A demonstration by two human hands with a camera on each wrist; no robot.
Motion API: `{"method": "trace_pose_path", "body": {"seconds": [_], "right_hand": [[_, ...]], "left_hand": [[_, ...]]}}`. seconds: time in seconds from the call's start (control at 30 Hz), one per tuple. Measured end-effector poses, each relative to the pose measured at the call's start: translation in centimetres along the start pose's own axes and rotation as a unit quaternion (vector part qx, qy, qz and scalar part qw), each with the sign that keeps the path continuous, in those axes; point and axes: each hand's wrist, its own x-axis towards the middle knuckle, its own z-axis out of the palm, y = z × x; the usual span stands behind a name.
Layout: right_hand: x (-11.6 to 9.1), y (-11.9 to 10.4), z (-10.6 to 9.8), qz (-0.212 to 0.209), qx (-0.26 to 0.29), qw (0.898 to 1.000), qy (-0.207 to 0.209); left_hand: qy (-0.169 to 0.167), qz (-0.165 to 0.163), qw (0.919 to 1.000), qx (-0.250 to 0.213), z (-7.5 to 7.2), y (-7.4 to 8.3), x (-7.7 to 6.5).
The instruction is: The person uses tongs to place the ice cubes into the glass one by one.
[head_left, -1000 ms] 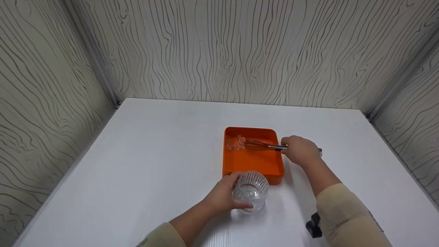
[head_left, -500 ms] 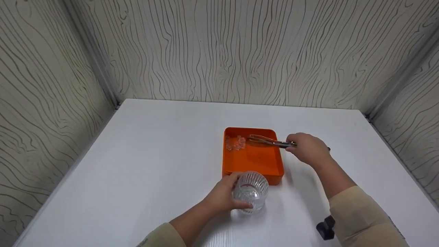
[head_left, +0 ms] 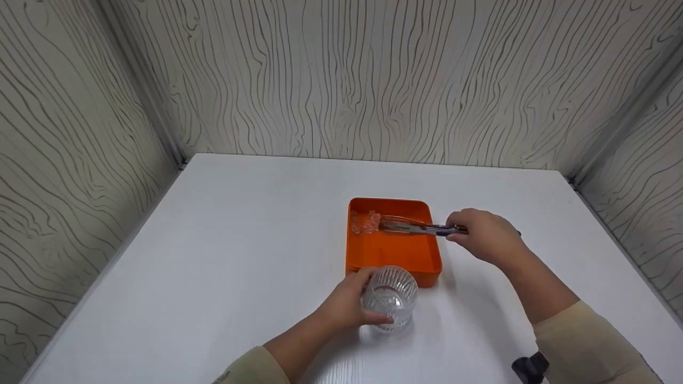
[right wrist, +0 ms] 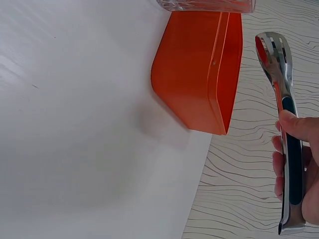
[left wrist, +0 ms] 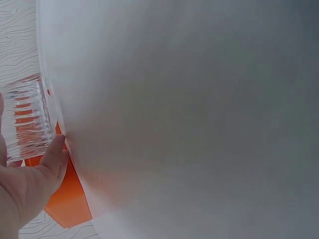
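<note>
My right hand (head_left: 486, 237) grips metal tongs (right wrist: 281, 74) with dark handle inlays. In the head view the tongs reach left over an orange tray (head_left: 397, 255), their tips beside a small cluster of clear, ice-like pieces (head_left: 368, 222). Whether the tips touch a piece cannot be told. My left hand (head_left: 347, 305) holds a ribbed clear drinking glass (head_left: 395, 298) upright at the tray's near side, thumb in front and fingers behind. Something clear shows in the bottom of the glass, too indistinct to name. The left wrist view shows the glass (left wrist: 27, 119) at its left edge.
A white table (head_left: 229, 240) lies under everything. Wood-grain patterned panels (head_left: 341, 80) stand behind it and at both sides. A black device (head_left: 529, 368) sits by the right sleeve.
The tongs draw back right from the clear pieces, then return beside them, turned so a flat metal face shows. My right forearm shifts right. Left hand and glass stay put.
</note>
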Motion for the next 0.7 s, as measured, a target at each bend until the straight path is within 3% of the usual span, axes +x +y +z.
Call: {"method": "trace_pose_path", "body": {"seconds": [0.37, 0.57, 0.7], "right_hand": [[-2.2, -0.7, -0.6, -0.027, 0.032, 0.999, -0.008], [-3.3, -0.5, -0.6, -0.040, 0.061, 0.997, -0.016], [-4.1, -0.3, -0.6, -0.070, 0.070, 0.995, -0.008]], "left_hand": [[-0.001, -0.014, 0.9999, -0.002, 0.0, 0.2, 0.0], [-0.001, -0.011, 0.9999, -0.006, 0.0, 0.3, 0.0], [-0.001, 0.000, 1.0000, -0.006, -0.1, 0.2, -0.1]]}}
